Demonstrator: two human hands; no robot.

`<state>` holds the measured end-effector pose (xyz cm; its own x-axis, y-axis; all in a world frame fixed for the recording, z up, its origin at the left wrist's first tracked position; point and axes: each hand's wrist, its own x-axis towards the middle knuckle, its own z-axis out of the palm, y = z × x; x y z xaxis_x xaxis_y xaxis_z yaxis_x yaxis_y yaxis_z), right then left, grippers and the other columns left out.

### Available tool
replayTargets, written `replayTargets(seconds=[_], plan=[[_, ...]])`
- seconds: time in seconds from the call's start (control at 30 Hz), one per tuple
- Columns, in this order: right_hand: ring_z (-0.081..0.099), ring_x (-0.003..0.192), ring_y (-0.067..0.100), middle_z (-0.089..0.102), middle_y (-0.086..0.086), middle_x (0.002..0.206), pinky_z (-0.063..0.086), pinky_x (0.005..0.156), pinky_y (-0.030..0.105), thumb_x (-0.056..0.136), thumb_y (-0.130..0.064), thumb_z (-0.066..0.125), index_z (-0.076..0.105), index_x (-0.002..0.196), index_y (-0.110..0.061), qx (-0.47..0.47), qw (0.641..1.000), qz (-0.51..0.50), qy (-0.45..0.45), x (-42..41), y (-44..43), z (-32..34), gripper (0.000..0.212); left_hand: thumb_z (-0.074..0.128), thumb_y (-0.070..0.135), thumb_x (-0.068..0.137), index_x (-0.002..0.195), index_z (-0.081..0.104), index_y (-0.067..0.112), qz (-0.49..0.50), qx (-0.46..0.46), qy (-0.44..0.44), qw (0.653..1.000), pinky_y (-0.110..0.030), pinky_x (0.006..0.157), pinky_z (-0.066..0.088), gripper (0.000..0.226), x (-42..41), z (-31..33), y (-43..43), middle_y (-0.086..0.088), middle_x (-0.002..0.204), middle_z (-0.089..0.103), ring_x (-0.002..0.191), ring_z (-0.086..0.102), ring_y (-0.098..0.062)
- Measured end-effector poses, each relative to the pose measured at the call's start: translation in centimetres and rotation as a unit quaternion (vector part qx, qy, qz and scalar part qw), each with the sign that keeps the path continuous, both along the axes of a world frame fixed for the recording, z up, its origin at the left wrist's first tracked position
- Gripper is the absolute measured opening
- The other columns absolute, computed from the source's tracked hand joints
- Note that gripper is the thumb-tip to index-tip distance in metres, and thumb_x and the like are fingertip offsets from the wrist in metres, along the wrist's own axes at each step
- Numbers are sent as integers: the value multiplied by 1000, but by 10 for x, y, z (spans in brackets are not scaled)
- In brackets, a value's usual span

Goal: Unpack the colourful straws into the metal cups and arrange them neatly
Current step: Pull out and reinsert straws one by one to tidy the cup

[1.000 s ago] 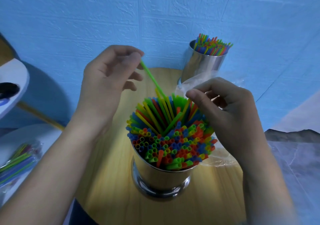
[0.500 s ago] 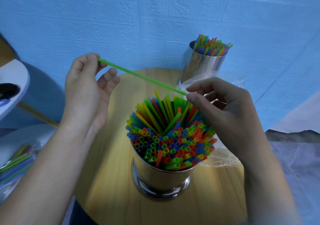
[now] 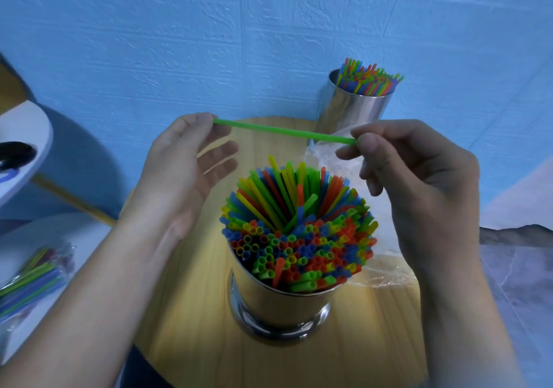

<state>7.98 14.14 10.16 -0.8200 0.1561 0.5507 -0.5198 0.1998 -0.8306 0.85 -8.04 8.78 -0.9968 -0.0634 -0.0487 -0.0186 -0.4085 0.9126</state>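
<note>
The right hand's thumb and forefinger (image 3: 363, 143) are clamped on the right end of a single green straw (image 3: 284, 131); the other fingers curl loosely below them. The straw lies nearly level in the air above the near cup, and its left end touches the tip of the uppermost finger (image 3: 203, 118) of the left hand (image 3: 185, 175). That hand's fingers are straight and spread apart, palm turned toward the right hand (image 3: 425, 184). Whether a second finger presses the straw from behind, I cannot tell.

Below the straw, at the middle of the round wooden table (image 3: 185, 327), stands the near metal cup (image 3: 278, 307), packed to the rim with colourful straws (image 3: 299, 238). Those at the back lean forward over the upright ones. At the table's far right edge, against the blue wall (image 3: 209, 43), stands the far metal cup (image 3: 356, 109), also full of straws (image 3: 369, 78). The held straw crosses in front of its base.

A clear plastic bag (image 3: 326, 157) lies crumpled along the table's right side between the two cups, partly hidden by the right hand and wrist.

Off the table's left edge, a white surface (image 3: 59, 232) carries a packet of straws (image 3: 30, 280). Above it a white rounded ledge (image 3: 27, 127) holds something black (image 3: 15, 154), too blurred to name.
</note>
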Motion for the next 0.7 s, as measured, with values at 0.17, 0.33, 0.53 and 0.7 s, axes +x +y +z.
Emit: replayTargets(seconds=[0.17,0.33,0.53,0.7], plan=[[57,61,15,78,3,81,44,55,26,95,-13,68,72,94,-17,-42,999,-25,1,0,4,-2,5,56,25,103,86,61,22,-69,-121,1,990,-21,62,54,18,1,3,-6,6,86,73,74,67,-10],[56,61,19,76,4,82,44,55,27,99,-8,62,70,99,-13,-41,999,-19,10,-2,0,-3,9,61,32,98,94,65,21,-154,-285,43,945,-21,69,50,12,11,5,2,9,94,76,78,64,-5],[53,52,18,57,22,70,39,51,21,109,-15,45,47,84,-17,-33,994,-94,47,-3,1,2,25,71,50,80,110,71,41,-252,-371,88,890,-31,91,52,31,15,7,2,13,109,74,101,70,-3],[61,62,18,61,7,72,45,58,32,107,-22,48,50,86,-15,109,990,-91,2,-5,0,-6,22,71,27,95,105,74,35,-232,-398,110,881,-40,97,56,13,14,5,3,9,105,76,97,72,-6]])
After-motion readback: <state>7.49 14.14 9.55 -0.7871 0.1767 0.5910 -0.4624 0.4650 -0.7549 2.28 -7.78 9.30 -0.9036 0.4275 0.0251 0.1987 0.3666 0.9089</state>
